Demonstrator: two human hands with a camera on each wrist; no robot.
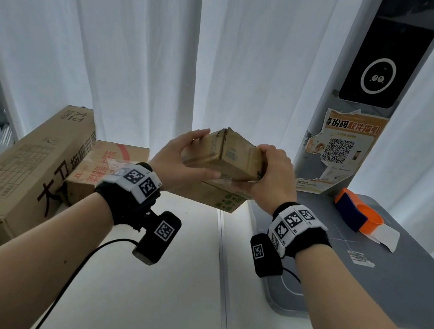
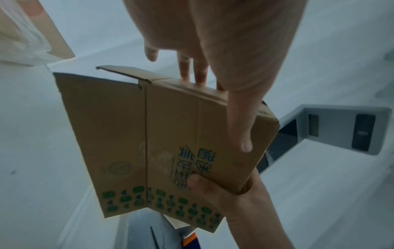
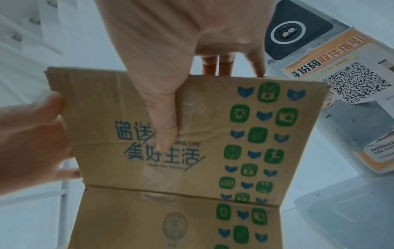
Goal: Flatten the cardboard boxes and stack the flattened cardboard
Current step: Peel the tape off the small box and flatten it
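A small brown cardboard box [image 1: 228, 154] with green and blue print is held in the air above the white table [image 1: 162, 297]. My left hand [image 1: 183, 156] grips its left end, thumb along the underside and fingers over the far edge. My right hand [image 1: 268, 172] grips the right end the same way. One bottom flap [image 1: 219, 198] hangs open below the box. In the left wrist view my left thumb [image 2: 241, 126] lies on the printed face of the box [image 2: 160, 143]. In the right wrist view my right thumb [image 3: 164, 118] presses the printed face of the box [image 3: 202, 143].
A long cardboard box [image 1: 20, 174] and a box with red print [image 1: 106, 164] stand at the left on the table. A grey mat [image 1: 390, 275] at the right carries an orange and blue tape dispenser [image 1: 355, 210]. A grey column with a QR poster [image 1: 339, 148] rises behind.
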